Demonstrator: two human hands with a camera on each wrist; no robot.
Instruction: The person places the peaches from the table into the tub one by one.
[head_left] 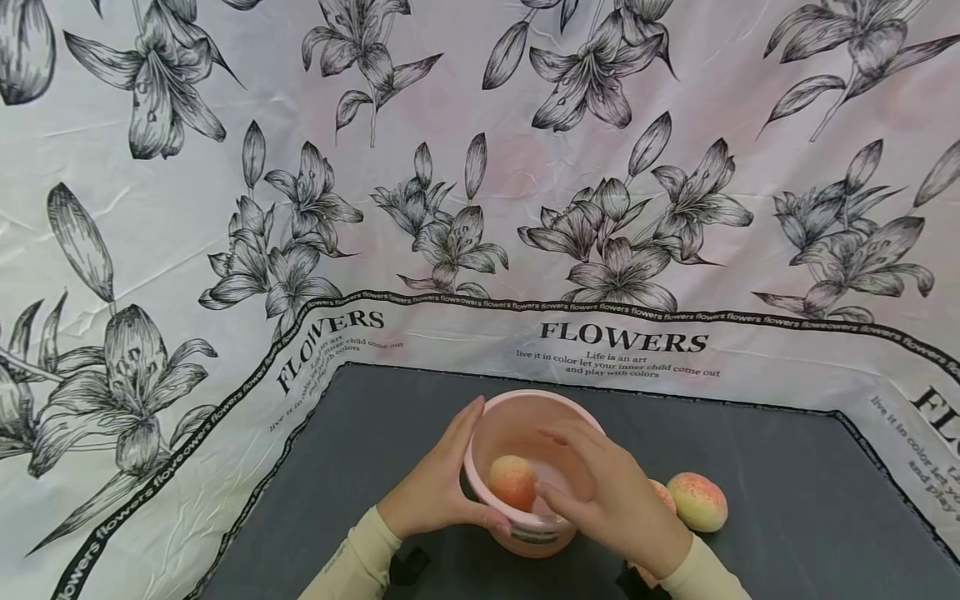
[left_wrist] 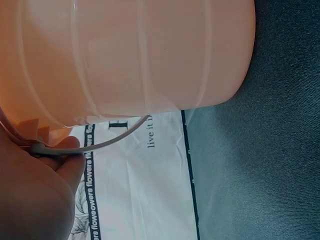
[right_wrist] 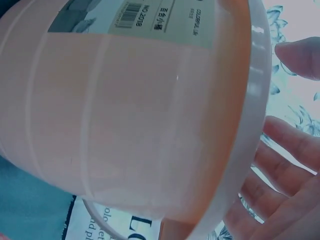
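A pink plastic bucket [head_left: 517, 427] stands on the dark table, its mouth tilted toward the head view. My left hand [head_left: 438, 487] grips the rim at the left, thumb along the near side and fingers at the far side. In the left wrist view the thin bucket handle [left_wrist: 112, 142] hangs beside that hand. One yellow-red peach [head_left: 512, 482] lies inside the bucket. Over the right part of the mouth is my right hand [head_left: 618, 496], fingers spread and holding nothing. The right wrist view shows its fingers [right_wrist: 280, 165] apart, near the rim, and a printed label [right_wrist: 160, 20] on the bucket.
Right of the bucket, a peach [head_left: 697, 502] rests on the grey table [head_left: 420, 408], touching another peach [head_left: 662, 493] partly hidden by my right hand. Something peach-coloured shows under the right wrist. A white flower-print cloth [head_left: 480, 208] borders the dark surface and rises behind it.
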